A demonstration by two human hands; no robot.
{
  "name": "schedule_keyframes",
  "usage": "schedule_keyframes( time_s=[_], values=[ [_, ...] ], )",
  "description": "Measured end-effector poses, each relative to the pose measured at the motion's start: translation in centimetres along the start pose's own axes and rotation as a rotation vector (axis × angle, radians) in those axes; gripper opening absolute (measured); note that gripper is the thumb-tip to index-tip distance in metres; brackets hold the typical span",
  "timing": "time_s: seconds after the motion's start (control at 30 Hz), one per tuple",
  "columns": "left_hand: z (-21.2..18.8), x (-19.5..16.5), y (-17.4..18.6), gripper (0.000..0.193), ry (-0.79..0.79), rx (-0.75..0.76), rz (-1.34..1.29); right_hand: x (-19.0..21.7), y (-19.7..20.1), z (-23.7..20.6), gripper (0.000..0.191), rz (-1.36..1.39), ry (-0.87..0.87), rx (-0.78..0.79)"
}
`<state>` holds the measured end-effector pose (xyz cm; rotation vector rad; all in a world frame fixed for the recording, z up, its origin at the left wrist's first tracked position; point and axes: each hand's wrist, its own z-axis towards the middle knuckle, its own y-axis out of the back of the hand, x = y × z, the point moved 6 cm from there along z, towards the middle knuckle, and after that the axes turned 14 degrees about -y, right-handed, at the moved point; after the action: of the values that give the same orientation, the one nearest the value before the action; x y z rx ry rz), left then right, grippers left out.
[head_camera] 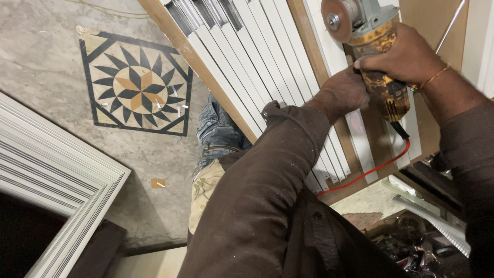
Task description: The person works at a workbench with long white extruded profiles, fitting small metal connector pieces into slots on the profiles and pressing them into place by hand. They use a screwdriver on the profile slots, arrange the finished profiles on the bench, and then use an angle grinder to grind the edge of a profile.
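1. Both hands are on the grinder [378, 62], a worn yellow and grey tool held over the far right corner of the surface [378, 139].
2. Right hand [399, 54] wraps tight around the grinder's neck, just behind the head; a thin gold bangle sits at that wrist.
3. Left hand [342, 92] closes on the body from the near side, touching the right hand's fingers.
4. The disc [335, 20] faces up toward the camera, clear of the white strips [247, 62]; whether it spins, I cannot tell.
5. Those strips lie side by side on the brown board, running from the far edge toward the near edge. No fresh cut or ground mark shows on them, so I'd judge the grinding work as barely under way or paused.
6. A red cord [370, 170] trails from the grinder's tail across the near edge.
7. No packages, labels or signs in sight; only a star-pattern tile [136, 85] on the floor, left.
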<state>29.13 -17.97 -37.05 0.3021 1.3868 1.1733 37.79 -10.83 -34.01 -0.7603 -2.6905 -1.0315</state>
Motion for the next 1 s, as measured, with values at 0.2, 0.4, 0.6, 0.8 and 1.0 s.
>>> schedule_keyframes(
  time_s=[0.2,0.4,0.6,0.8,1.0],
  values=[
    [-0.1,-0.2,0.1,0.017,-0.02,0.057,0.023,-0.1,0.0,-0.1,0.055,-0.003,-0.022,-0.01],
    [-0.2,0.2,0.6,0.015,0.024,0.01,-0.052,-0.2,-0.1,0.0,0.052,0.006,-0.063,0.02],
    [-0.5,-0.1,1.2,0.012,0.001,-0.032,-0.025,0.2,0.1,-0.2,0.056,0.041,-0.007,-0.011],
    [-0.6,-0.2,2.7,0.016,0.02,-0.209,-0.033,0.0,0.1,0.2,0.055,-0.039,-0.061,-0.007],
    [-0.6,-0.2,2.8,0.013,-0.001,-0.147,-0.014,0.4,0.2,0.6,0.054,-0.027,-0.015,-0.018]
  ],
)
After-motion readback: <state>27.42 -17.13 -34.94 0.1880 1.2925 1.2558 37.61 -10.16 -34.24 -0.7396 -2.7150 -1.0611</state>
